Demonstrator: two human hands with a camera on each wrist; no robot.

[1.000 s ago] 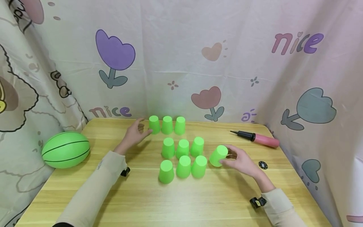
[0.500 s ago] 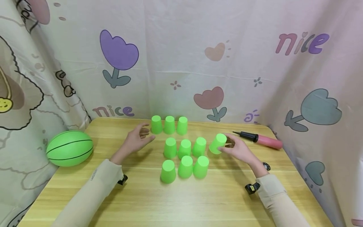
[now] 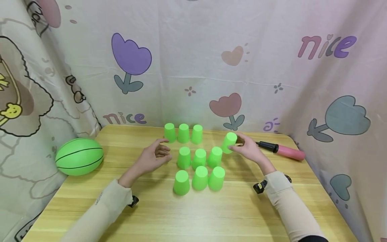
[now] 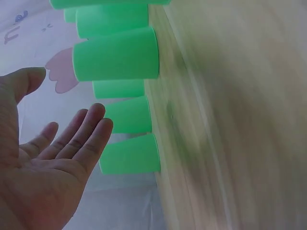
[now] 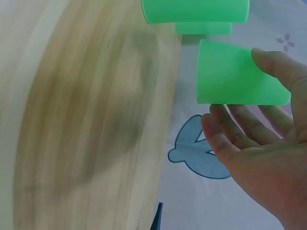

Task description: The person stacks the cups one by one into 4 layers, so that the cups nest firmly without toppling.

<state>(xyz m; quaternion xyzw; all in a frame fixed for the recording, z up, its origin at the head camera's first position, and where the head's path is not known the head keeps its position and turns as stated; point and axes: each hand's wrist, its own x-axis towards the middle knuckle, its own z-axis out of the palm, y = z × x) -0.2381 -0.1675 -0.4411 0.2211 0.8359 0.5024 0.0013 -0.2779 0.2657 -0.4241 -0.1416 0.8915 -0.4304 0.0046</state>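
Observation:
My right hand (image 3: pixel 248 148) holds a bright green plastic cup (image 3: pixel 229 143) between thumb and fingers. The cup is upside down and slightly tilted; in the right wrist view its rim (image 5: pixel 200 72) hangs clear of the tabletop. To its left, upside-down cups of the same kind stand in three rows of three: a back row (image 3: pixel 183 133), a middle row (image 3: pixel 199 160) and a front row (image 3: pixel 200 178). My left hand (image 3: pixel 152 157) hovers left of the middle row, fingers loosely bent and thumb apart. Nothing lies in its palm (image 4: pixel 48 177).
A green ball (image 3: pixel 79 156) with black lines sits at the table's left edge. On the right lies a pink and black hand pump (image 3: pixel 281 150). A black disc (image 3: pixel 289 179) is mostly hidden by the right sleeve. A printed curtain (image 3: pixel 187 60) hangs behind the wooden table (image 3: pixel 193 218).
My right hand has carried the held cup away from me, toward the back of the table. The left hand has drawn back from the back row toward me. The standing cups keep their places.

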